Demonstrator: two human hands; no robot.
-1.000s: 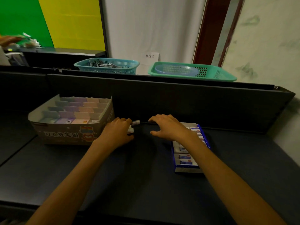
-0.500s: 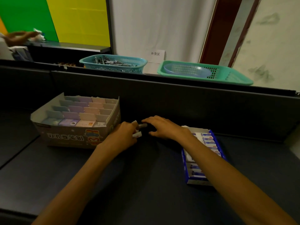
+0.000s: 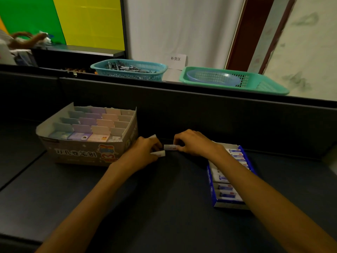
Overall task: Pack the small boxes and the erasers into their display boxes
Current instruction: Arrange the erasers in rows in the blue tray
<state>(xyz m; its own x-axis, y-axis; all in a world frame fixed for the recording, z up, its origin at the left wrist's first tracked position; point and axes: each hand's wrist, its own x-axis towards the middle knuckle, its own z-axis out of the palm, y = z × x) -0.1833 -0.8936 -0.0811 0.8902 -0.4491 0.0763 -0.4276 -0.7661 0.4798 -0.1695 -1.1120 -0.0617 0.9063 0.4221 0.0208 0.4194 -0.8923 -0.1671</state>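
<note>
**Both hands pinching erasers beside the cardboard display box**

Left hand (image 3: 144,152) sits just right of the cardboard display box (image 3: 87,152), fingers curled around a small white eraser (image 3: 159,153) whose end sticks out below the knuckles; a second pale piece (image 3: 152,136) shows above the same hand, identity unclear. Right hand (image 3: 195,143) is further right of the box, thumb and fingers pinching another eraser (image 3: 170,147) by its right end. The two erasers nearly meet; contact cannot be told.

Cardboard display box: open top, rows of small boxes (image 3: 87,125) in blue, purple, pink and grey, stepped toward the back.

Blue display tray (image 3: 211,190): well right of the cardboard box, on the same dark table (image 3: 164,207), partly under the right forearm, holding wrapped erasers in a column.

Beyond the cardboard box, over the dark partition (image 3: 200,110): two green baskets (image 3: 127,69).
</note>
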